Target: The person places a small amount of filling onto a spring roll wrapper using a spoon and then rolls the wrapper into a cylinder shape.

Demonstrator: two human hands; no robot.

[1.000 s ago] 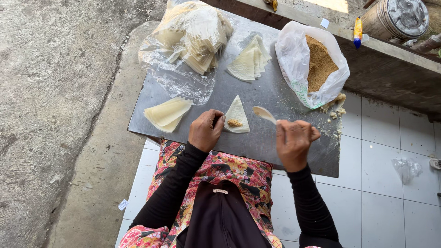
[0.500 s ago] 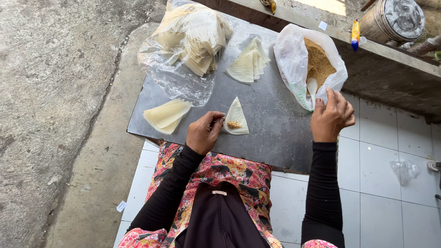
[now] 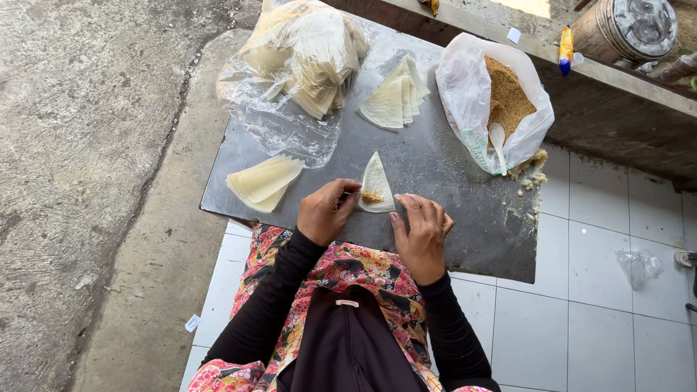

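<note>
From the head camera, looking straight down, a pale triangular pastry sheet (image 3: 377, 187) lies flat on a grey metal board (image 3: 435, 225), near its front edge, with a small mound of brown filling (image 3: 372, 197) on its lower part. The left hand (image 3: 324, 213) pinches the sheet's lower left edge between thumb and fingertips, while the right hand (image 3: 421, 231) rests open, fingers spread, its tips touching the board just beside the sheet's right corner and gripping nothing. The sheet looks very thin, light and limp, likely to tear or crease if pulled hard, so it seems best handled by its edges and corners with light fingertip pressure, away from the loose, crumbly filling that would spill if the sheet were tilted. Further back on the board are a fan of more sheets (image 3: 398, 100), another small stack (image 3: 263, 181) at the left, and a clear bag of sheets (image 3: 305, 58). At the right, a white plastic bag (image 3: 472, 94) holds brown crumbs with a white spoon (image 3: 498, 141) in it, well apart from both hands.
</note>
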